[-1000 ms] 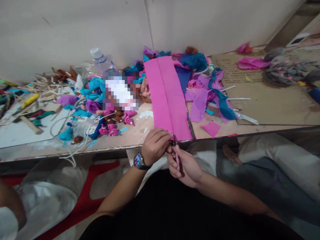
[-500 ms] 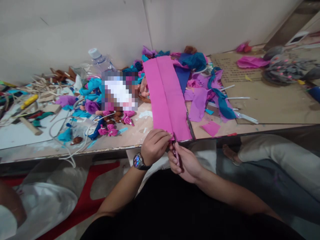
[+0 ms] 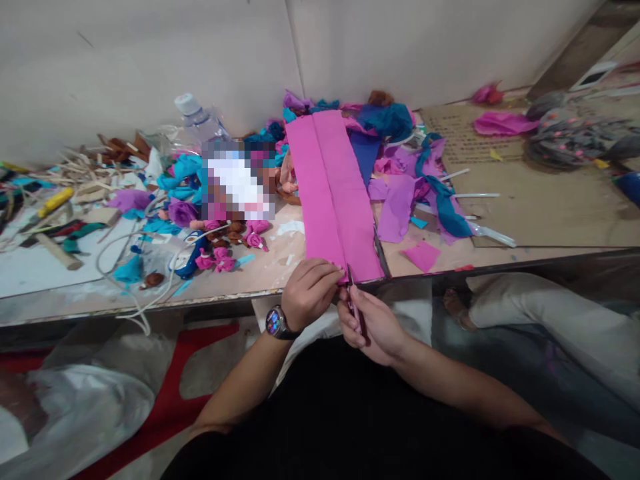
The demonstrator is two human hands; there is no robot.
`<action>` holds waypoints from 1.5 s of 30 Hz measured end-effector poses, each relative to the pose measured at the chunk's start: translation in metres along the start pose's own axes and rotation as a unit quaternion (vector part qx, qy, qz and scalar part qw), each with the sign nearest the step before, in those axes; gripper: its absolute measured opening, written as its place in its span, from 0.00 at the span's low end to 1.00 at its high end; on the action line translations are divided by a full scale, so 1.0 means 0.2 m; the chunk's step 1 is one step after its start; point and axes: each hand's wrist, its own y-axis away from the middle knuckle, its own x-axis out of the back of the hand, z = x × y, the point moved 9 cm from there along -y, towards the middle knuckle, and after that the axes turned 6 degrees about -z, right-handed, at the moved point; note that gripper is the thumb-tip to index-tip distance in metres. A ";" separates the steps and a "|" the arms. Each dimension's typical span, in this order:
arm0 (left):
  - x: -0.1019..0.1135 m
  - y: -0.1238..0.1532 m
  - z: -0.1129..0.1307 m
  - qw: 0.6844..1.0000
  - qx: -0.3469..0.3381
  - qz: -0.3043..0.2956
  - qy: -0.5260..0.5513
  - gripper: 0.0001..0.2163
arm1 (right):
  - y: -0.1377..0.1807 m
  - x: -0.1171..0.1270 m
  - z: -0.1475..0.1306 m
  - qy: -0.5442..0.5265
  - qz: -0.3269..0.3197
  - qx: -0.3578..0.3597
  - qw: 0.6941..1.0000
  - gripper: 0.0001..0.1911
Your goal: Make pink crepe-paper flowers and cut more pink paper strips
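A long folded sheet of pink crepe paper (image 3: 333, 193) lies on the workbench (image 3: 260, 267), running from the wall to the front edge. My left hand (image 3: 311, 290), with a watch on its wrist, is closed in a pinch on the sheet's near end. Right beside it, my right hand (image 3: 373, 323) is wrapped round a pair of pink-handled scissors (image 3: 353, 300). The blades point up into the paper's near edge, along its centre crease.
Crepe scraps in purple, teal and pink (image 3: 405, 180) lie right of the sheet. Small paper flowers (image 3: 220, 257), a white cable (image 3: 135, 267), a plastic bottle (image 3: 197, 120) and wooden sticks (image 3: 90, 180) crowd the left. Cardboard (image 3: 530, 200) covers the right. Another person's legs (image 3: 540, 320) are below.
Both hands have stayed at the sheet's near end, shifting only slightly upward with the scissors. The camera view has drifted a little.
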 end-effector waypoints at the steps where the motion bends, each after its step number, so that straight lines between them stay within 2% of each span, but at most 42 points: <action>1: 0.00 0.00 0.00 1.000 -0.002 0.003 -0.001 0.15 | 0.00 0.00 0.00 -0.001 0.000 0.001 1.000 0.24; 7: 0.00 0.01 -0.01 1.000 0.010 0.005 -0.006 0.15 | 0.00 0.00 0.00 -0.003 0.001 0.006 1.000 0.24; 12: -0.01 -0.01 -0.03 0.999 0.037 -0.006 -0.014 0.18 | 0.01 0.00 0.00 -0.003 -0.001 0.002 1.000 0.23; 18: -0.02 -0.01 -0.02 0.999 0.026 -0.020 -0.017 0.21 | 0.01 0.01 0.00 -0.007 -0.002 0.001 1.000 0.22; 26: -0.03 -0.01 -0.02 0.999 0.022 -0.031 -0.011 0.21 | 0.02 -0.02 0.02 -0.013 -0.038 -0.029 0.999 0.22; 45: -0.03 0.01 -0.02 1.000 0.012 -0.019 -0.015 0.20 | -0.02 -0.01 -0.03 -0.002 -0.008 -0.004 1.000 0.21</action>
